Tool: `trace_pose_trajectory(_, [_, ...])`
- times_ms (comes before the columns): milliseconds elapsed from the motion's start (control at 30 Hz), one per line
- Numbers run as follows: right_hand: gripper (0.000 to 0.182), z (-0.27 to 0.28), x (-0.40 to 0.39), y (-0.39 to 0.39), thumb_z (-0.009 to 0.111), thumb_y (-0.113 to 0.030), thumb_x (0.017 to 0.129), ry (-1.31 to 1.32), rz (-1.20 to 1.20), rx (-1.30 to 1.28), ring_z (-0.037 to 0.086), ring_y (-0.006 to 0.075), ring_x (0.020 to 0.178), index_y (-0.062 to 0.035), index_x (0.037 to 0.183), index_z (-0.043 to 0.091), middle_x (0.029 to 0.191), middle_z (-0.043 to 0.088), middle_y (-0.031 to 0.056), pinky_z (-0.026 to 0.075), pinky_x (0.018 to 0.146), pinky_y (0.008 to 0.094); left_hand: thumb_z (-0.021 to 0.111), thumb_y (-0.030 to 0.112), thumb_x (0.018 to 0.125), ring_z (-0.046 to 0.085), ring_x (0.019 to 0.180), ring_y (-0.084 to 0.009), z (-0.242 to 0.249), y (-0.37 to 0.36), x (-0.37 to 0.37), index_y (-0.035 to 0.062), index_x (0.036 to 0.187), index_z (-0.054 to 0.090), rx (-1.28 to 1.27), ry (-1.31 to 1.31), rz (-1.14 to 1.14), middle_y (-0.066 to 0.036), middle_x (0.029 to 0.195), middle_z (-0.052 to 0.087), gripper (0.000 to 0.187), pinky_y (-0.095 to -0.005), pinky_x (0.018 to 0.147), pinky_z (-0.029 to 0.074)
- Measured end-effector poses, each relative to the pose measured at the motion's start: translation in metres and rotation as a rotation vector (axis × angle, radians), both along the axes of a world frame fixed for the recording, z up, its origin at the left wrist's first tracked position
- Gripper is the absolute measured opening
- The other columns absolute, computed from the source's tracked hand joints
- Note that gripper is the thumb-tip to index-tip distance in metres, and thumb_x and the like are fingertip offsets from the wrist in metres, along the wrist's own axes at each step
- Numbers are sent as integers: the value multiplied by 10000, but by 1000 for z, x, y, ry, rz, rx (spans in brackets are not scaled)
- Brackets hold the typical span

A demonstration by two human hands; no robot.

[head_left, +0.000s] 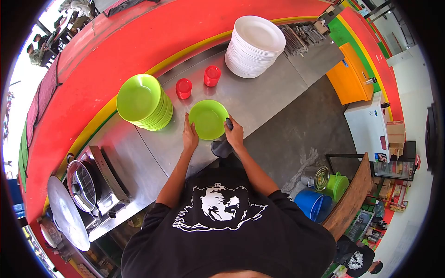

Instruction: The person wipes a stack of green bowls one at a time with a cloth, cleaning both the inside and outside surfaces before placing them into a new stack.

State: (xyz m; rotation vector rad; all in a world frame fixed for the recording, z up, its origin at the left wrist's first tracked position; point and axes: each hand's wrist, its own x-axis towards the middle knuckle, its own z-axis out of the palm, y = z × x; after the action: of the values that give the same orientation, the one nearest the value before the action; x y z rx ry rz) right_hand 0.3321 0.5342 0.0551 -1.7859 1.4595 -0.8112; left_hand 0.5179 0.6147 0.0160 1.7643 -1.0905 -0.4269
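Lime-green bowl (208, 119), seemingly plain
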Motion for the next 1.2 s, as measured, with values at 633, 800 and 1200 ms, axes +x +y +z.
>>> trace_pose_trajectory(633, [364,74,26,11,695,-262,928,-227,-79,215,627,197,724,23,1147,636,799,660,95,515,723,361,340,404,1094,465,1373,-353,86,41,17,25,1503,369,-79,277,275,-236,1472,475,558,-422,1125,353])
trace_pose_trajectory(800, [270,110,70,25,670,-219,961,-526,60,386,503,82,594,-14,1132,635,700,531,-17,436,557,278,346,446,1085,513,1315,-327,111,67,35,-23,1459,418,-178,243,448,-230,1429,529,604,-404,1085,387])
trace_pose_trajectory(1200, [417,126,200,8,687,-263,939,-602,277,292,546,125,753,64,1189,618,863,631,44,461,717,306,316,481,1079,540,1282,-366,162,85,114,-22,1458,414,-271,201,552,-258,1370,564,637,-406,1060,406])
